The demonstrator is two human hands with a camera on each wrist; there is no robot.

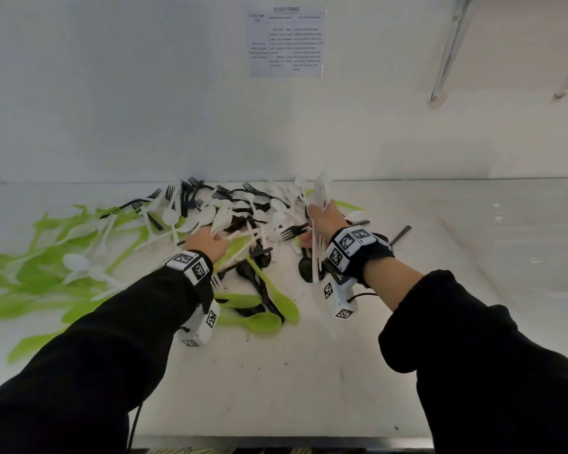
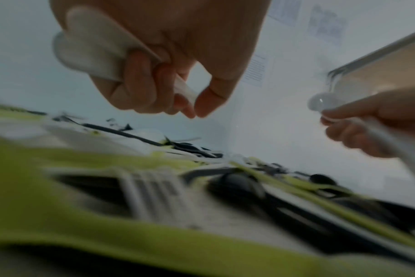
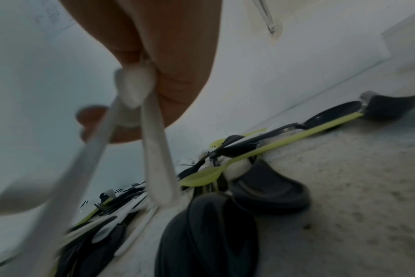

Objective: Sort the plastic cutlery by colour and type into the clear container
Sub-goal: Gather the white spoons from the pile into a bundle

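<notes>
Green, white and black plastic spoons and forks lie in a loose pile point(image 1: 236, 217) along the back of a white table point(image 1: 309, 371). My left hand point(image 1: 210, 240) is down in the pile; in the left wrist view its fingers point(image 2: 140, 84) curl round white spoons point(image 2: 92, 46). My right hand point(image 1: 322, 221) grips a bundle of white spoons point(image 1: 322, 191) upright, bowls up and handles point(image 3: 154, 150) hanging down over black spoons point(image 3: 213, 234). A faint clear container point(image 1: 522, 244) seems to sit at the table's right.
Green cutlery point(image 1: 46, 257) spreads far to the left. Green spoons point(image 1: 276, 299) and black ones lie between my wrists. A printed sheet point(image 1: 286, 40) hangs on the wall behind. Metal chair legs point(image 1: 450, 50) show at top right.
</notes>
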